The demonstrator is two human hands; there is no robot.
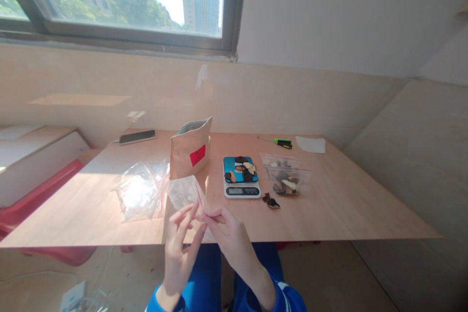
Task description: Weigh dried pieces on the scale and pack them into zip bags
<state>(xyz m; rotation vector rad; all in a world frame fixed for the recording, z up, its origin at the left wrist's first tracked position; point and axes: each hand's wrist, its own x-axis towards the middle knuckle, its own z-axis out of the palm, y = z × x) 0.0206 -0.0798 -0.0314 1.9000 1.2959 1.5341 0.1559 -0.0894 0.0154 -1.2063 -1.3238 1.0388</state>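
Note:
A clear zip bag [184,192] with a red seal line is between my two hands above the table's front edge. My right hand [233,243] pinches the bag's edge between thumb and fingers. Against the same edge, the bent fingers of my left hand [180,246] hold the plastic, with the thumb apart. Just beyond the hands stands an open brown paper pouch [190,151] with a red label. Right of it, a kitchen scale [243,191] carries several dark and pale dried pieces [243,168], perhaps mushroom slices. Two more pieces [271,202] lie beside the scale.
Filled zip bags [287,183] lie right of the scale. A heap of clear bags [141,192] shines in the sun at left. Farther back are a phone [137,137], screwdrivers [281,143] and white paper [310,145]. The wooden table [329,204] ends just before my lap.

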